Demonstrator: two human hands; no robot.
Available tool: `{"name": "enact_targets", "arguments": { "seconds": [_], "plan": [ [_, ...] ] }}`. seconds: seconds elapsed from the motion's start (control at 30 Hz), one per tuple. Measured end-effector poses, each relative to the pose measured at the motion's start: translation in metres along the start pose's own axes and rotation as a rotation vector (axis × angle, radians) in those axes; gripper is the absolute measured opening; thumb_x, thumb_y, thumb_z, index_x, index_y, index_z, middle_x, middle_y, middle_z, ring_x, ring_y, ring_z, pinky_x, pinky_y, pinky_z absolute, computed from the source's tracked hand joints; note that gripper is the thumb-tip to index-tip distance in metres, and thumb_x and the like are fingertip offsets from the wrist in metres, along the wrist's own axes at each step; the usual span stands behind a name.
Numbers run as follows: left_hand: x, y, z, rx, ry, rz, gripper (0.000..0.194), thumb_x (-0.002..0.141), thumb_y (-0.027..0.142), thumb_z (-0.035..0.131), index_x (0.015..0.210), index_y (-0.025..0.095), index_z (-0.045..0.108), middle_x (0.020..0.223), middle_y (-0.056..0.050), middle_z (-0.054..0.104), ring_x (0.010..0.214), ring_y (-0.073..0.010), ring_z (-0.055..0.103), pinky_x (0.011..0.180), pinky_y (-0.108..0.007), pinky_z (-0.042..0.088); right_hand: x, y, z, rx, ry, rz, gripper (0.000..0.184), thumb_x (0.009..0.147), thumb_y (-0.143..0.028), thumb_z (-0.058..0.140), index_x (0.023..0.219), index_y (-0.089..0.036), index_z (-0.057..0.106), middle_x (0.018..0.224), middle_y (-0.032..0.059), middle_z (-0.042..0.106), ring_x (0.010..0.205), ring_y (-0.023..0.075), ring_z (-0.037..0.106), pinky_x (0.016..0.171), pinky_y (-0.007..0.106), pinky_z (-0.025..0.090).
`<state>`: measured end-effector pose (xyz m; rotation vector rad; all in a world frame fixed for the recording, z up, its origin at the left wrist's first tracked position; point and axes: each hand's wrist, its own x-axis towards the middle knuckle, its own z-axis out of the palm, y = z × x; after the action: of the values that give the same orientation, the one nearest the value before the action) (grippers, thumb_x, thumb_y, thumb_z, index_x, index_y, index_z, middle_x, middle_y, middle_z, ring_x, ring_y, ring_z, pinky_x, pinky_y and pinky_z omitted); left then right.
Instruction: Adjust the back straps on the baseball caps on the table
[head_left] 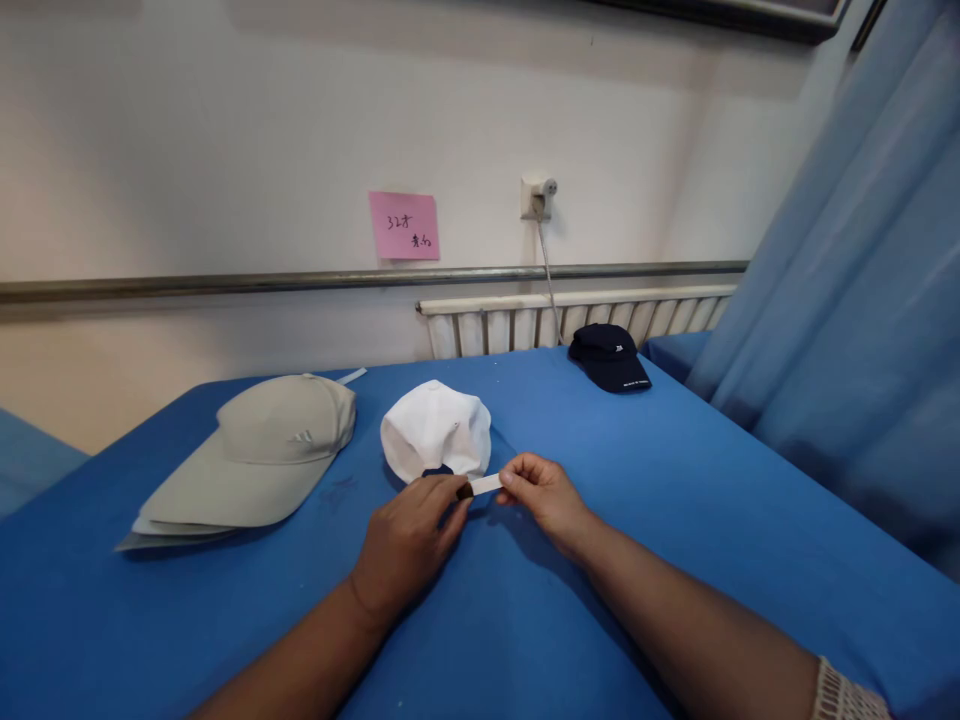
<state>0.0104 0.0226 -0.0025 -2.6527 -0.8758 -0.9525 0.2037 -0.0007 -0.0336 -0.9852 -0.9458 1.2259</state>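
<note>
Both hands at the near side of a white baseball cap (pixel 435 425). The left hand (pixel 405 540) pinches a narrow white strap (pixel 487 484) at its dark end; the right hand (pixel 546 498) grips the other end between thumb and fingertips. Whether the strap is joined to the cap cannot be told. The step in hand appears to be strap handling; judged from the pose, further strap work calls for a firm left hold and fine right-hand control. The white cap lies toward the far edge of the blue-covered worktop (pixel 637 580). Outward: stacked beige caps (pixel 262 440) near the left edge; a navy cap (pixel 604 350) at the far right corner; a radiator (pixel 499 330) beyond the far edge.
</note>
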Motion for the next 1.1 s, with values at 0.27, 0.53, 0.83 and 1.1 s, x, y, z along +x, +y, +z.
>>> {"name": "enact_targets", "arguments": {
  "seconds": [0.27, 0.53, 0.83, 1.1],
  "plan": [
    [-0.002, -0.001, 0.001, -0.101, 0.041, -0.022, 0.018, 0.091, 0.025, 0.059, 0.108, 0.019, 0.062, 0.093, -0.005, 0.073, 0.086, -0.0182, 0.07, 0.082, -0.03, 0.053, -0.003, 0.002, 0.003, 0.168, 0.056, 0.079, 0.042, 0.062, -0.052, 0.082, 0.07, -0.016, 0.061, 0.062, -0.0007, 0.064, 0.054, 0.0103, 0.058, 0.057, 0.025, 0.044],
    [-0.005, -0.001, 0.004, -0.163, 0.038, -0.042, 0.019, 0.091, 0.023, 0.059, 0.109, 0.019, 0.062, 0.094, -0.005, 0.072, 0.086, -0.0183, 0.069, 0.079, -0.031, 0.054, -0.019, -0.007, 0.015, 0.395, -0.051, 0.344, 0.041, 0.065, -0.043, 0.085, 0.087, -0.014, 0.066, 0.079, 0.0041, 0.069, 0.067, 0.0127, 0.064, 0.065, 0.026, 0.049],
    [-0.005, 0.003, 0.01, -0.194, 0.017, -0.014, 0.017, 0.091, 0.021, 0.057, 0.108, 0.019, 0.061, 0.092, -0.005, 0.071, 0.085, -0.0179, 0.068, 0.079, -0.031, 0.054, -0.028, 0.009, 0.032, 0.516, 0.083, 0.358, 0.04, 0.057, -0.032, 0.091, 0.084, -0.015, 0.066, 0.076, -0.0005, 0.065, 0.065, 0.0086, 0.059, 0.059, 0.02, 0.046],
    [-0.003, 0.005, 0.006, -0.161, -0.045, -0.054, 0.013, 0.09, 0.024, 0.058, 0.102, 0.02, 0.062, 0.088, -0.005, 0.072, 0.081, -0.0187, 0.069, 0.073, -0.03, 0.054, -0.025, 0.008, 0.029, 0.304, 0.18, 0.201, 0.041, 0.057, -0.044, 0.088, 0.075, -0.016, 0.063, 0.067, -0.0022, 0.059, 0.058, 0.0082, 0.052, 0.052, 0.021, 0.041]
  ]
}}
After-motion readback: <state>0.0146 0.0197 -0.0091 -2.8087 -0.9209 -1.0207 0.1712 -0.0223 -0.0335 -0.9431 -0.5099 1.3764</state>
